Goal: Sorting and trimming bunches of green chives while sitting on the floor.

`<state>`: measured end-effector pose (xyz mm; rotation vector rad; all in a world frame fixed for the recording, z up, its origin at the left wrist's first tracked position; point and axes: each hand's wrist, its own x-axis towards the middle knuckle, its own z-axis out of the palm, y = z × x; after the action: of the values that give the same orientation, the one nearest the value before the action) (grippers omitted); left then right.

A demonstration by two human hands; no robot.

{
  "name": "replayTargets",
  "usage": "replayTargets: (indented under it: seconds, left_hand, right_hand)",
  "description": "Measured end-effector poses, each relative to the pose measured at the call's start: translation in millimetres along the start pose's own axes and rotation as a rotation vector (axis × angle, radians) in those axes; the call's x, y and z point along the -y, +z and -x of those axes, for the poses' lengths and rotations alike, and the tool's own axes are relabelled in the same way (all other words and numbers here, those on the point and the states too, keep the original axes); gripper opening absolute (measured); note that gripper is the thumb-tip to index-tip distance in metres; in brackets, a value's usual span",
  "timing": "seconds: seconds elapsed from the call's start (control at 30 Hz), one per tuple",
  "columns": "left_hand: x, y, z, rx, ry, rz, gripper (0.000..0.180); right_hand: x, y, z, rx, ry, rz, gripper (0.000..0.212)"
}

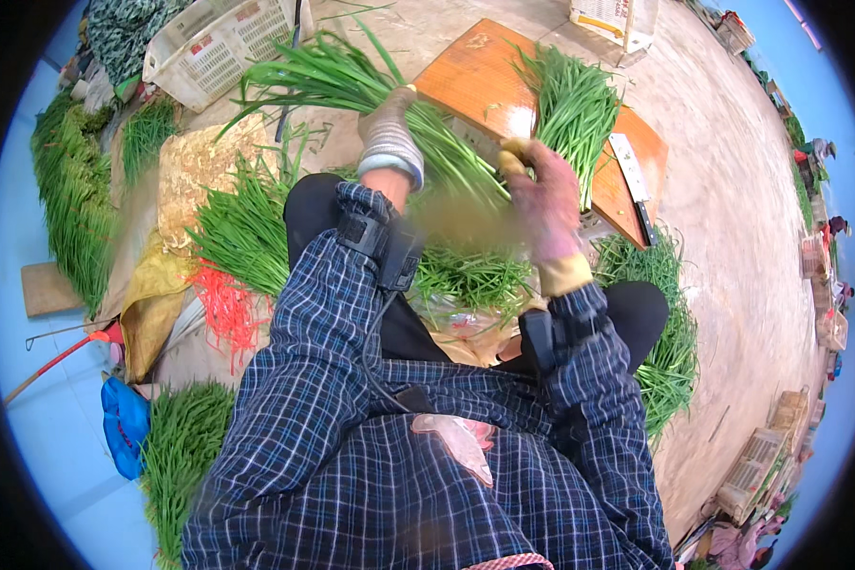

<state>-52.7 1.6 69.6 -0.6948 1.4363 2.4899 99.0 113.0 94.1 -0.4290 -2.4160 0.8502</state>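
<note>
One orange board [470, 71]; on it, one knife [628, 166], one green bunch [575, 104]; near it, two gloved hands [390, 133] [549, 195], one held bunch [328, 76].

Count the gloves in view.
2: a grey striped glove on the left hand, which holds a green leafy bunch, and a yellow-cuffed glove on the right hand, near that bunch. Distant people at right are too small to tell; they may wear more.
</note>
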Motion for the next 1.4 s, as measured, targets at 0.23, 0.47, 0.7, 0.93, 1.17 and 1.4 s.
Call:
replayTargets:
  seconds: [0.23,0.47,0.7,0.93,1.17,1.4]
  left_hand:
    - [0.1,6.7,-4.1,-0.197,0.088,0.174,0.059]
    - [-7.6,2.0,3.6,-0.077,0.017,0.297,0.050]
    - [-8.3,-1.0,-21.5,-0.055,0.007,0.239,0.040]
    - [5.5,-0.5,0.1,0.229,0.107,0.137,0.026]
    - [9.1,-9.1,-11.1,0.458,-0.075,0.299,0.027]
    - [-14.2,-16.9,-14.8,0.467,-0.126,0.471,0.026]
  right_hand:
    - [8.8,11.5,36.2,0.436,0.324,0.332,0.033]
    - [-23.8,34.4,32.8,0.419,0.594,-0.889,0.017]
    - [-51.4,-38.1,48.1,1.035,0.241,-0.240,0.022]
    - [23.1,-23.8,-0.3,0.349,0.180,0.138,0.040]
    - [1.3,-27.4,4.5,0.590,0.443,-0.685,0.008]
    - [-75.4,-55.3,70.0,1.024,0.141,-0.153,0.012]
